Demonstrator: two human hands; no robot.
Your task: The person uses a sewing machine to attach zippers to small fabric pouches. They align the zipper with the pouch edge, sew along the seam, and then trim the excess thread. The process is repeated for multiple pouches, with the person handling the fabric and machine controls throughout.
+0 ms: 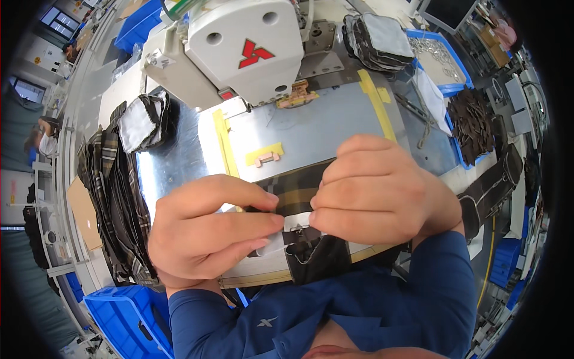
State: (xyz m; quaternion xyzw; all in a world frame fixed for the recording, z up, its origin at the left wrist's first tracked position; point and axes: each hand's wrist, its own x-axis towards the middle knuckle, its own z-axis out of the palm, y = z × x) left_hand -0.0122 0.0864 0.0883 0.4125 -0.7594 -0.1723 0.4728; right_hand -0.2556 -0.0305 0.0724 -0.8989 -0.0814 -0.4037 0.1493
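Note:
Near the front edge of the table, my left hand (216, 230) pinches the left end of a small white strip (296, 222). The fingers of my right hand (371, 194) are curled tight, its fingertips at the strip's right end. Below the strip hangs a dark fabric piece with a zipper (317, 257), lying toward my body. Between my hands and the metal plate lies brown-and-black plaid fabric (292, 190), partly covered by my fingers. Just beyond it, a small pinkish clip-shaped part (267, 158) rests by yellow tape on the metal plate (317, 128).
A white sewing machine head (245, 54) stands over the plate. Plaid pieces (113, 197) are piled left, with white-topped stacks (143, 122) nearby and another stack (379, 39) behind. Blue trays hold metal rings (436, 57) and brown pieces (470, 125) at right. A blue crate (128, 320) is lower left.

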